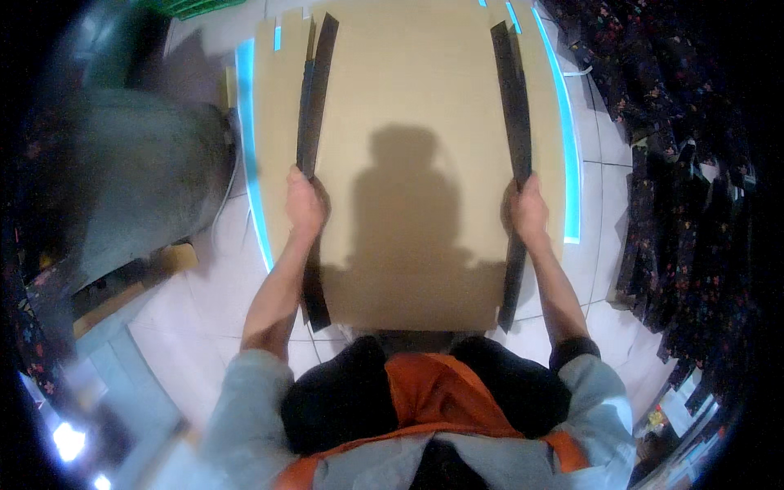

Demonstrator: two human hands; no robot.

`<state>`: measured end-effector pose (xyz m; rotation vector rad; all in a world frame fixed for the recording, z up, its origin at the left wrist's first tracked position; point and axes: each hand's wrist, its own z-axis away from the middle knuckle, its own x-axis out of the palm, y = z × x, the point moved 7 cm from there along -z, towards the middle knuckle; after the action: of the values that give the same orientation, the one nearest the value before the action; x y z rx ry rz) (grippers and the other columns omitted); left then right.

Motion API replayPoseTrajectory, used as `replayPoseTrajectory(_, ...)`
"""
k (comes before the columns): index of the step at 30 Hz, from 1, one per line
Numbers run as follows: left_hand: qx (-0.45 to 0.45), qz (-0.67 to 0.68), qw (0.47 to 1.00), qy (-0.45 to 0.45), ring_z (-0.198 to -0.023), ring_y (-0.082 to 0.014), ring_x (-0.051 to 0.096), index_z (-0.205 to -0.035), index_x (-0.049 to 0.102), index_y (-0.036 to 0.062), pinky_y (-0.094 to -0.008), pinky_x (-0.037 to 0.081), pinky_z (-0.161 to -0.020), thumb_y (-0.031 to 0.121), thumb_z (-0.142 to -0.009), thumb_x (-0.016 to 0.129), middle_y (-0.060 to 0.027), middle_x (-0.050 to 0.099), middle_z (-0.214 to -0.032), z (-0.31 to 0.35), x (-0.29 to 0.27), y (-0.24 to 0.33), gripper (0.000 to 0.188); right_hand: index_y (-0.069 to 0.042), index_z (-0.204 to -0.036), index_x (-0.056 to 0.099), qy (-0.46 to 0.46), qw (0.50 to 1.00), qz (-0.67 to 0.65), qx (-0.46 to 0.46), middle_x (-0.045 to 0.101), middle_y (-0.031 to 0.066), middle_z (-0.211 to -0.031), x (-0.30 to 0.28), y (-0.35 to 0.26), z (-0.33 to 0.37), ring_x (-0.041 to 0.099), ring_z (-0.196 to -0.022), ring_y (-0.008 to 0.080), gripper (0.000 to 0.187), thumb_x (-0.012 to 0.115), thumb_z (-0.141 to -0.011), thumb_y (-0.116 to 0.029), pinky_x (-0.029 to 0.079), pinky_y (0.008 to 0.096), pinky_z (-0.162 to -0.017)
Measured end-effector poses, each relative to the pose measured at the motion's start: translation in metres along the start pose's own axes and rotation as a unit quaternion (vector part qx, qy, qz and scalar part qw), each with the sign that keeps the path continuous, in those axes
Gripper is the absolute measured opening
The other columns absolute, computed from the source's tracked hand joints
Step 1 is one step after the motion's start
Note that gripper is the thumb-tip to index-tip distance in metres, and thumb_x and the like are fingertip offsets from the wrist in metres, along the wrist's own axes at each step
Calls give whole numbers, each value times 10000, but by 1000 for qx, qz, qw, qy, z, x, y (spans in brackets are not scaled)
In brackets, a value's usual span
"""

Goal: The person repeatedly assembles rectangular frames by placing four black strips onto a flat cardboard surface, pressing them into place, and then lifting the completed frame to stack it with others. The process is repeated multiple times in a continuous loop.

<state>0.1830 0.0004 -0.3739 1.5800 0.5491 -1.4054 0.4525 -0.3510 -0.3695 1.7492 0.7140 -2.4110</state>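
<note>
Lower centre: your orange apron, its cloth creased, lies between your dark-clad knees; your grey sleeves flank them. Mid-left: your left hand has its fingers curled closed about a long, dark, narrow strip, which runs from the upper part of the frame to below your wrist and shows a lengthwise fold or overlap. Mid-right: your right hand is likewise closed on a second dark strip, straight-edged and matt; the fingertips of both hands are largely hidden. Centre: a broad, smooth, tan board, seemingly cardboard, spans the space between the strips and carries your shadow. Whether the strips rest on it cannot be told. Bright blue bands border the board at left and right. Beyond its sides: pale floor tiles with thin joints; far right, dark flower-patterned fabric; far left, a grey, rounded, blurred form; upper left, a green ribbed object.
</note>
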Motion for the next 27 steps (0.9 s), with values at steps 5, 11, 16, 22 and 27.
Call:
replayPoseTrajectory(5, 172, 33, 983, 50, -1123, -404, 400, -1283, 269, -53, -431, 335, -953, 20, -788, 499, -255, 388, -1247, -3, -4, 20, 550, 5, -1340, 169, 47, 997, 2, -61, 371, 271, -1258, 10, -13, -17, 437, -1092, 421, 588, 400, -800, 12, 398, 455, -883)
replayPoseTrajectory(11, 362, 17, 923, -129, -1215, -352, 339, -1279, 344, -7, -394, 292, -1028, -78, -753, 472, -165, 327, -1355, 62, -12, -16, 546, 2, -1347, 156, 111, 966, 21, -234, 187, 255, -1383, 5, 8, 37, 318, -1215, 417, 664, 467, -764, 69, 317, 423, -1001)
replayPoseTrajectory(16, 438, -76, 840, -311, -1241, -347, 313, -1316, 323, 61, -363, 330, -1024, -124, -674, 484, -93, 268, -1403, 92, -34, -48, 687, -57, -1283, 349, 9, 973, -12, -228, 177, 198, -1412, 1, 31, 83, 266, -1266, 378, 555, 475, -764, 90, 355, 406, -985)
replayPoseTrajectory(22, 474, -230, 790, -314, -1225, -425, 286, -1336, 293, 73, -415, 347, -1007, 14, -605, 633, -58, 185, -1435, 137, -21, -84, 808, -96, -1304, 350, -160, 944, -8, -288, 234, 120, -1416, -7, 60, 123, 296, -1273, 297, 723, 422, -651, 208, 302, 367, -1041)
replayPoseTrajectory(27, 374, -202, 799, -425, -1237, -426, 280, -1366, 234, 128, -428, 288, -1042, 3, -726, 586, -19, 154, -1455, 136, -18, -89, 741, -105, -1353, 250, -221, 925, 146, -274, 195, 102, -1428, 10, 99, 136, 273, -1283, 285, 803, 489, -644, 187, 271, 363, -1068)
